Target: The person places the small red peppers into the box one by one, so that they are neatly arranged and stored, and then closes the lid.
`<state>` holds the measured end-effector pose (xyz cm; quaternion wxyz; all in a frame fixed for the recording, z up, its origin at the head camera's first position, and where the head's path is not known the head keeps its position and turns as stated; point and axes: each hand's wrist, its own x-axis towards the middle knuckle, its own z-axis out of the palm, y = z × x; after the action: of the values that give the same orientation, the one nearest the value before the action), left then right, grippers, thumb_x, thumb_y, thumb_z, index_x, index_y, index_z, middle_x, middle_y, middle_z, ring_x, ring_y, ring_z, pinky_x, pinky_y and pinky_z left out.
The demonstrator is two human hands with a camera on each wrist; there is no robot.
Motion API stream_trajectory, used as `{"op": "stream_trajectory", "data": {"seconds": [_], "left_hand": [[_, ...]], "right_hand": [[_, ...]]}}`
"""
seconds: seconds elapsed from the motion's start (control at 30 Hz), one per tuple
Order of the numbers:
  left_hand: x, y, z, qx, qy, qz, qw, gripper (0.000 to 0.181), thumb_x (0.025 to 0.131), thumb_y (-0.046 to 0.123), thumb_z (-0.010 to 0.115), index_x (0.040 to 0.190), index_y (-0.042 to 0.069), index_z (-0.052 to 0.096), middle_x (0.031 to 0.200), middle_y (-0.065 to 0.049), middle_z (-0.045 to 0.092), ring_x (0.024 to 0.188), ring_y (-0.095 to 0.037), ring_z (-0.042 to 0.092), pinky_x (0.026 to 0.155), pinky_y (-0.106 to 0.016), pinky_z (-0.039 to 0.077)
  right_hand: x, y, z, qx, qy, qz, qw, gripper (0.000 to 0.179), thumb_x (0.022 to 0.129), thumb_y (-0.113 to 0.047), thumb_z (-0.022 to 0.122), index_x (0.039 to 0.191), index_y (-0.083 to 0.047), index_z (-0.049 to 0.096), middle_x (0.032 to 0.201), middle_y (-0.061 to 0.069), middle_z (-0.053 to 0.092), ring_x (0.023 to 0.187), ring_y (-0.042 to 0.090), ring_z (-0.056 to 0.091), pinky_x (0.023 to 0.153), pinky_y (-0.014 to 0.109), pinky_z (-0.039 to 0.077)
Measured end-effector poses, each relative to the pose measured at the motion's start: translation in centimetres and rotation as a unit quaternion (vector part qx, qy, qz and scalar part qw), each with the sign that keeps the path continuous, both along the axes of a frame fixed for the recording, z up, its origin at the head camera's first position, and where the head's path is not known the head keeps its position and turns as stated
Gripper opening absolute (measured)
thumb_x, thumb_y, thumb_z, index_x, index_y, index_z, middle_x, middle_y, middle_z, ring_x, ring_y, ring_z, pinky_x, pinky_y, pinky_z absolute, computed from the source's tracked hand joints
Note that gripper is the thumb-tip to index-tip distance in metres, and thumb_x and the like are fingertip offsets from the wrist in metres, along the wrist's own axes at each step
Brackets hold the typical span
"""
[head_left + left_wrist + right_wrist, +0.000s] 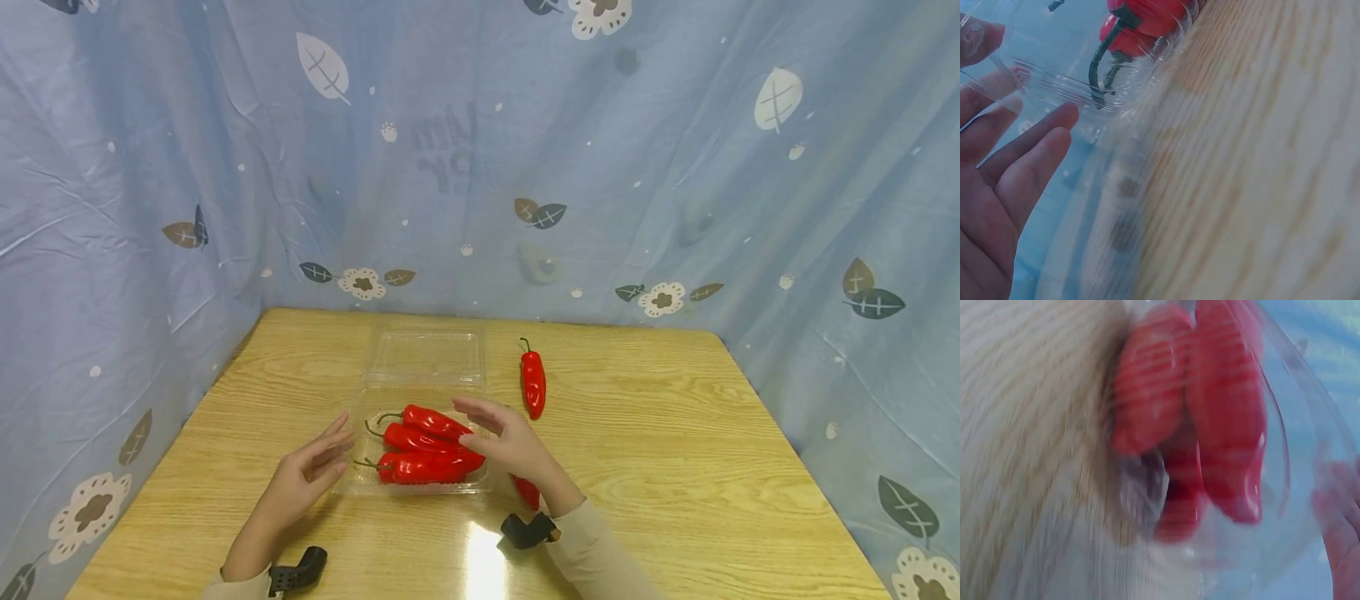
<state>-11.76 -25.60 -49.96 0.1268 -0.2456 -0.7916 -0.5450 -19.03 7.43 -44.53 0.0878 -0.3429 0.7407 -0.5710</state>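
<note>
A clear plastic clamshell box (427,354) lies with its lid folded back on the table. Several red peppers with green stems (423,468) lie side by side in its base, stems to the left. My left hand (303,475) is beside the box's left end, fingers loosely bent. In the left wrist view its fingertips (1067,119) are right at the clear wall, close to the stems. Over the right end of the box is my right hand (517,446), fingers extended above the pepper tips. The right wrist view shows the peppers (1229,419) through the plastic, blurred.
One loose red pepper (533,383) lies behind and right of the box. Another red pepper (527,492) shows partly beneath my right wrist. Around the wooden table (660,442) hangs a blue patterned curtain (465,167). Each wrist wears a black strap mount (300,571).
</note>
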Motion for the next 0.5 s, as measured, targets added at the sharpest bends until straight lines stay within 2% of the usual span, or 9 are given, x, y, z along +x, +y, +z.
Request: {"op": "stream_trajectory", "data": {"seconds": [0.23,0.5], "left_hand": [[0.1,0.0,0.1,-0.001,-0.003,-0.004,1.0,0.042,0.09,-0.009,0.055,0.131,-0.014,0.047,0.15,-0.024,0.03,0.121,-0.002,0.052,0.093,-0.01,0.047],[0.0,0.0,0.0,-0.002,0.004,-0.002,1.0,0.041,0.089,-0.01,0.056,0.129,-0.015,0.047,0.148,-0.028,0.031,0.121,-0.002,0.053,0.093,-0.01,0.047]], "right_hand": [[0.4,2.1,0.5,-0.01,0.002,-0.042,0.9991,0.054,0.087,0.003,0.064,0.136,0.008,0.044,0.139,0.021,0.049,0.129,0.036,0.046,0.108,0.045,0.038],[0.6,4.3,-0.6,-0.016,-0.011,-0.101,0.9947,0.052,0.087,-0.007,0.068,0.135,-0.002,0.05,0.138,0.021,0.05,0.128,0.031,0.049,0.107,0.044,0.04]]}}
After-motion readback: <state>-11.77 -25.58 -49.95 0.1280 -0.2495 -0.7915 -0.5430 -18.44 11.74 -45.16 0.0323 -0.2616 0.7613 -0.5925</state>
